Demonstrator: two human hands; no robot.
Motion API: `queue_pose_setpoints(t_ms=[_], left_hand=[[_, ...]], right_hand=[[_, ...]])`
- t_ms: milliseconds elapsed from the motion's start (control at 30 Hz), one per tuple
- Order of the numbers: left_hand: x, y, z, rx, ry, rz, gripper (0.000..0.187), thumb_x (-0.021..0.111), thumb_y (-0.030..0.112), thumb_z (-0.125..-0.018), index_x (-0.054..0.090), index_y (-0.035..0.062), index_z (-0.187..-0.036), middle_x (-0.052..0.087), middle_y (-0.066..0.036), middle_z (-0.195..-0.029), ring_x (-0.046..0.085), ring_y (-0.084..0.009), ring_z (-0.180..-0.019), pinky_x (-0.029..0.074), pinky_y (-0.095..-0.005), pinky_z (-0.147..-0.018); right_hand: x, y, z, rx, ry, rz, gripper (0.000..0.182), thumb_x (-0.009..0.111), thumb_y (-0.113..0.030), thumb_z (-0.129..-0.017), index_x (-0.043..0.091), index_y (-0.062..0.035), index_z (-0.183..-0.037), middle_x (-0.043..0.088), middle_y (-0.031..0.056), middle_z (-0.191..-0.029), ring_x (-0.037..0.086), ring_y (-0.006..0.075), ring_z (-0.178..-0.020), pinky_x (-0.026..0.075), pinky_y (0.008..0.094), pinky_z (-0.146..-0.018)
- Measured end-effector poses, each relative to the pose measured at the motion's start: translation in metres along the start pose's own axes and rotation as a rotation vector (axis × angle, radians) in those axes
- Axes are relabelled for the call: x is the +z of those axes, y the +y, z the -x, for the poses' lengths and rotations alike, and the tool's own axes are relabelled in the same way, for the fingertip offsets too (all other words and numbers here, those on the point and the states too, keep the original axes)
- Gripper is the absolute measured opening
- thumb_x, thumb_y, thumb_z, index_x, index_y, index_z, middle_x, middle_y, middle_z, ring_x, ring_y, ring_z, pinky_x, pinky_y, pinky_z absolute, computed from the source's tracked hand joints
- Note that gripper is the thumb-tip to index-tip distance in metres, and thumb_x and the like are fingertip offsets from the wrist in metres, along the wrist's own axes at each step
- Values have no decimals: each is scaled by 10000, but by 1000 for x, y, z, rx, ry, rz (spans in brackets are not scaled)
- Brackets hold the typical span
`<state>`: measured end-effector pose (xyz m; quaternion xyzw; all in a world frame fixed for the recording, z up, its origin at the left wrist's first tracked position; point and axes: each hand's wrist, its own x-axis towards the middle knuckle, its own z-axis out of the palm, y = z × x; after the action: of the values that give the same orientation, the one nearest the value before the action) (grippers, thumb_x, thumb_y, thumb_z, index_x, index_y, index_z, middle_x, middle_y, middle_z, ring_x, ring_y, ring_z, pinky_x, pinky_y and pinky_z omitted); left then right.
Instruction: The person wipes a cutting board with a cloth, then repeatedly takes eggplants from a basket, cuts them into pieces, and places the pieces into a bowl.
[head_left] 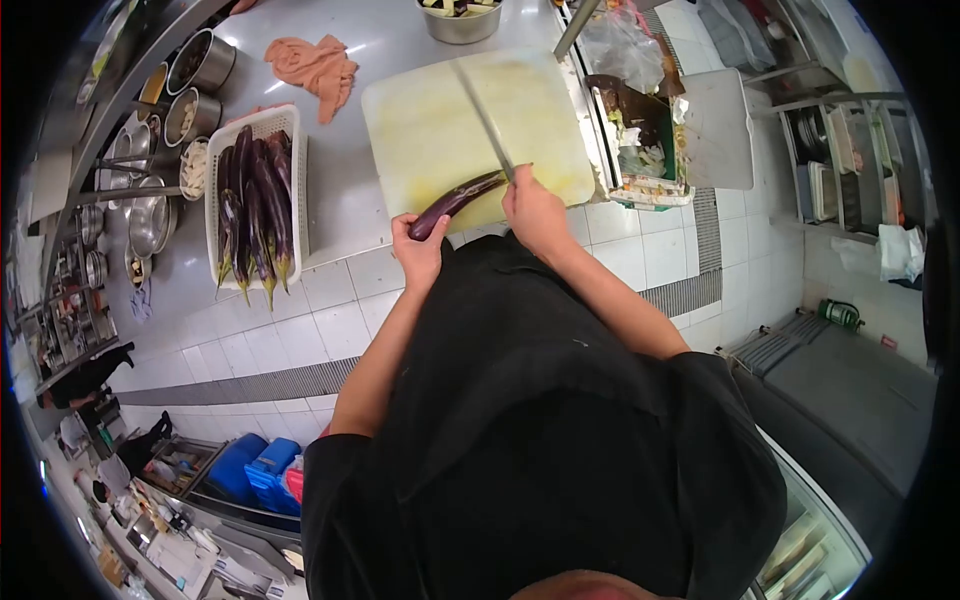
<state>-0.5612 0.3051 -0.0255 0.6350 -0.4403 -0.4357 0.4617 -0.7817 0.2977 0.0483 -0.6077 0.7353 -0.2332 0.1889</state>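
Observation:
A long purple eggplant lies slanted over the near edge of the yellowed white cutting board. My left hand is closed round its thick lower end. My right hand grips a long knife by the handle, close to the eggplant's narrow end. The blade points away from me across the board, and the fingers hide most of the handle. To the left, a white plastic basket holds several whole eggplants with green stem ends.
Beyond the board stands a metal bowl of cut eggplant pieces. A crumpled orange cloth lies on the steel counter. Right of the board is a waste bin with scraps. Metal pots line the left side; people are in the far left background.

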Motion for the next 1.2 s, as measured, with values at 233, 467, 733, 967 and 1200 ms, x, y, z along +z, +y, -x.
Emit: queue_pose_setpoints(t_ms=[233,467,733,967,1200], left_hand=[[-18,63,-21,120,120,275,495,896,122,-848,499,24,-1126,602,-68,-1037,599,-158,-967,503,-285,-825],[24,103,-98,506,-213,-311,445,833,87,-864,581,36,-1228,655,-113,-1151,665,-263,-1023,518,-400,-916],[84,80,-111,570,-519,-792,373,746,44,-873,640,82,-1228,635,-143,-1236,598,-400,-1137,490,-476,-987],[81,84,-135,573,-652,-747,331,701,37,-903,647,72,-1227,659,-144,-1217,598,-400,-1142,483,-474,-1010],[91,87,-121,584,-864,-716,263,661,32,-918,690,45,-1180,701,-151,-1203,634,-369,-1152,501,-460,-1012]], right_hand=[[9,47,-16,15,-285,311,284,545,-149,-926,540,-75,-1201,736,225,-830,733,432,-753,574,557,-667],[-29,60,-17,45,-306,340,302,562,-124,-909,561,-68,-1207,746,215,-851,740,421,-770,578,547,-681],[-68,20,24,79,-353,326,270,558,-90,-913,558,-46,-1179,730,216,-809,741,412,-774,576,522,-652],[-9,43,8,82,-351,220,272,559,-85,-920,563,-60,-1191,738,219,-849,741,429,-807,580,543,-697],[-59,136,10,280,-190,122,332,612,-181,-924,568,-74,-1235,730,278,-925,718,465,-854,564,587,-797]])
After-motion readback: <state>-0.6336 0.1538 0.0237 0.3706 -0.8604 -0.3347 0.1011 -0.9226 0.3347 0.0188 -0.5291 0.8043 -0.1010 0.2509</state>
